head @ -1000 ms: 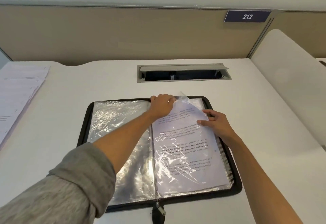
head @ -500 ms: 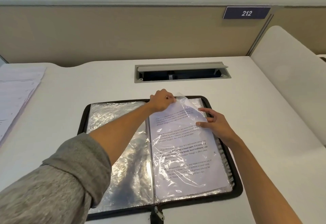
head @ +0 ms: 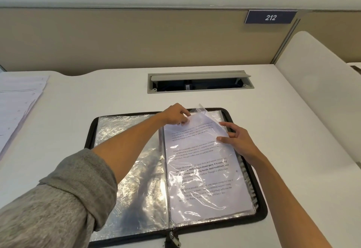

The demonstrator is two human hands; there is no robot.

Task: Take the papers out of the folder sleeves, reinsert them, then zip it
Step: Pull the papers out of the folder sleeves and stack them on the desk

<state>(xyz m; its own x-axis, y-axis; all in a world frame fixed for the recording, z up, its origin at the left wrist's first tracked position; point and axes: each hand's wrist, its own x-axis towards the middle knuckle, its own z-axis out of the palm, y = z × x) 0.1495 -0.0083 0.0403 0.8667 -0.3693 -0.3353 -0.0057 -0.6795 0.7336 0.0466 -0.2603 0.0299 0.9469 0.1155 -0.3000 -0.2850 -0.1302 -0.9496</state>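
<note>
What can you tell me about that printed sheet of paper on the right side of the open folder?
The white printed sheet of paper carries four blocks of black text, some of it bold. It lies inside a crinkled clear plastic sleeve on the right half of the black zip folder. The left hand pinches its top edge, and the right hand rests its fingers on the right edge.

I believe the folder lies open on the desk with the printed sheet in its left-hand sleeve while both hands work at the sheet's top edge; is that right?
Not quite: the head view shows the printed sheet in the right-hand sleeve, not the left. The rest holds: the folder lies open on the desk, the left hand pinching the sheet's top edge and the right hand at its upper right edge.
</note>
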